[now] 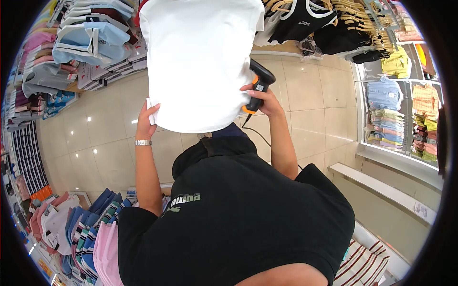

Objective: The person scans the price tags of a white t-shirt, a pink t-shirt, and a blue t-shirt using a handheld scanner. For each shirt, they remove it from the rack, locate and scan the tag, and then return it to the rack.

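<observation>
Noting positions first: we saw a white garment at upper centre of the frame, spread out above the tiled floor, its top end cut off by the frame edge. Its long axis ran up and down the frame, with the rounded hem toward the wearer's black shirt.

We recorded the left hand, left of centre, as clamped on the garment's lower left corner, thumb laid over the near face. A small white piece stuck out there; we could not tell whether it was a tag or a fold. From this hand the garment lay up and to the right.

We found the right hand, right of centre, closed around the grip of a black and orange handheld scanner, with fingertips reaching the garment's right edge. From this hand the garment lay to the left, the scanner just beside that edge. The right hand was the nearer to the scanner; the left was well apart, across the garment's width.

We read the scanner's grip axis as steep, leaning from upper right to lower left, head end uppermost. Judging by the orange trigger side, we took the head to point upper left, toward the garment; its window was not visible. The cable left the grip's lower end and ran to lower right.
</observation>
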Tool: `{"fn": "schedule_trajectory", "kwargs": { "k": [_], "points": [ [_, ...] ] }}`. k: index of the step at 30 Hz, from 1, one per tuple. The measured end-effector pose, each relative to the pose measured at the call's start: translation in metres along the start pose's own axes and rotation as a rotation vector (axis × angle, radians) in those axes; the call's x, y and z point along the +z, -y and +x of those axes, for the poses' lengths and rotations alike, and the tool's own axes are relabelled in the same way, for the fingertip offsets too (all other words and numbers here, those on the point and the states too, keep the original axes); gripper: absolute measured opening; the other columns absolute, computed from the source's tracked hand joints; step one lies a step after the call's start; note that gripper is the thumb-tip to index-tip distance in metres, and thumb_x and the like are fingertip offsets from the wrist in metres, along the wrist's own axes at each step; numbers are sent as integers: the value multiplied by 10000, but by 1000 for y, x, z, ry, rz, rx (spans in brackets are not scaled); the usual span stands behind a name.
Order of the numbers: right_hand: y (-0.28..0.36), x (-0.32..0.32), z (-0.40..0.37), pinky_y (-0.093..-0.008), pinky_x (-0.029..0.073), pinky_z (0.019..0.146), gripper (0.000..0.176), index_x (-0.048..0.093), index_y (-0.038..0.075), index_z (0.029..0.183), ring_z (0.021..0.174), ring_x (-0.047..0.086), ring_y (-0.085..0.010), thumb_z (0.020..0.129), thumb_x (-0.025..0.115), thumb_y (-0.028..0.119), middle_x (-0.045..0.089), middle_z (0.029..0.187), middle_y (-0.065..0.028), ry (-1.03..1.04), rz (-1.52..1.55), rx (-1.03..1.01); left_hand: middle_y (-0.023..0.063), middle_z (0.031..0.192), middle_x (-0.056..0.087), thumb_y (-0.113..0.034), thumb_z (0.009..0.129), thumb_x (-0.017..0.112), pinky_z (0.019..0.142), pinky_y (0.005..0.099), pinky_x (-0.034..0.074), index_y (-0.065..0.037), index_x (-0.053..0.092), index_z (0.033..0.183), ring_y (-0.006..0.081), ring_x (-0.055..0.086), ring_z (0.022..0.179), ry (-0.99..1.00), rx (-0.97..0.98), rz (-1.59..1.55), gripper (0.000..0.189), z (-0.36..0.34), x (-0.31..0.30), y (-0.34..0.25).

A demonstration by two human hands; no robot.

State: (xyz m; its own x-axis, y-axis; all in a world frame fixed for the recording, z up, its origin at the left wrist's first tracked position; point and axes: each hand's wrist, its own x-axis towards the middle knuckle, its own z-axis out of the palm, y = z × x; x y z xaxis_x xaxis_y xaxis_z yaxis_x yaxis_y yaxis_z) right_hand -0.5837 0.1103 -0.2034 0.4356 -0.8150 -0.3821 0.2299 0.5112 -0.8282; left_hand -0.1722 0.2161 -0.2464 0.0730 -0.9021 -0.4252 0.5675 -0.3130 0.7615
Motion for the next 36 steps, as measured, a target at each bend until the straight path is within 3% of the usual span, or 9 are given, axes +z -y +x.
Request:
{"fn": "schedule_trajectory", "kwargs": {
  "k": [10, 16, 19, 21, 25, 28, 33, 36],
  "points": [
    [11, -12, -1, -320, 565, 750, 351, 624, -57, 1087, 867, 667, -176, 783, 716, 93, 703, 1063, -156, -111, -46, -29, 112, 1173, 608, -76, 901, 609, 880, 323, 546, -4, 460, 1338, 202, 627, 1070, -35, 47, -22, 467, 5, -8, -11],
    [13, -20, 1, -313, 573, 724, 367, 612, -57, 1102, 846, 668, -174, 776, 713, 80, 703, 1064, -158, -118, -26, -8, 107, 1146, 618, -82, 899, 622, 880, 324, 547, -7, 470, 1317, 203, 637, 1046, -28, 45, 25, 452, 8, -14, -15],
    [12, -20, 3, -308, 572, 709, 371, 609, -58, 1106, 830, 666, -169, 776, 714, 76, 702, 1061, -153, -112, -53, 4, 108, 1168, 629, -152, 948, 581, 900, 332, 539, 4, 506, 1295, 203, 639, 1061, -30, 52, 20, 387, 11, -14, -10],
    [10, -18, 6, -306, 570, 701, 367, 611, -57, 1104, 823, 663, -167, 777, 715, 74, 701, 1059, -148, -108, -68, -3, 112, 1200, 632, -205, 988, 523, 924, 342, 526, 16, 531, 1279, 202, 638, 1077, 27, 50, -150, 366, 15, -8, -9],
    [9, -13, 11, -311, 563, 733, 376, 607, -48, 1123, 871, 659, -166, 778, 703, 66, 691, 1065, -137, -100, -79, 5, 124, 1276, 624, -299, 1044, 412, 1008, 380, 478, 43, 513, 1332, 219, 597, 1180, 108, 134, -316, 458, 20, -12, -3],
    [10, -10, 18, -319, 540, 771, 395, 584, -32, 1135, 911, 640, -172, 773, 712, 60, 690, 1077, -136, -85, -120, 14, 132, 1291, 614, -290, 1045, 411, 1020, 389, 468, 55, 483, 1359, 222, 586, 1197, -69, 94, -213, 472, 23, 3, -1],
    [11, -6, 37, -348, 491, 836, 426, 542, 22, 1140, 975, 603, -191, 762, 730, 77, 686, 1105, -139, -68, -276, -44, 143, 1297, 601, -226, 1025, 473, 1011, 356, 472, 68, 431, 1396, 209, 587, 1188, 141, 41, -14, 476, 24, 21, -14],
    [9, -3, 50, -343, 485, 825, 374, 643, 23, 1104, 927, 607, -179, 746, 732, 83, 693, 1062, -101, -105, -389, -53, 131, 1245, 617, -181, 982, 575, 932, 312, 506, 62, 458, 1368, 175, 619, 1110, 150, -33, 24, 471, 28, 38, -18]
  ]
}}
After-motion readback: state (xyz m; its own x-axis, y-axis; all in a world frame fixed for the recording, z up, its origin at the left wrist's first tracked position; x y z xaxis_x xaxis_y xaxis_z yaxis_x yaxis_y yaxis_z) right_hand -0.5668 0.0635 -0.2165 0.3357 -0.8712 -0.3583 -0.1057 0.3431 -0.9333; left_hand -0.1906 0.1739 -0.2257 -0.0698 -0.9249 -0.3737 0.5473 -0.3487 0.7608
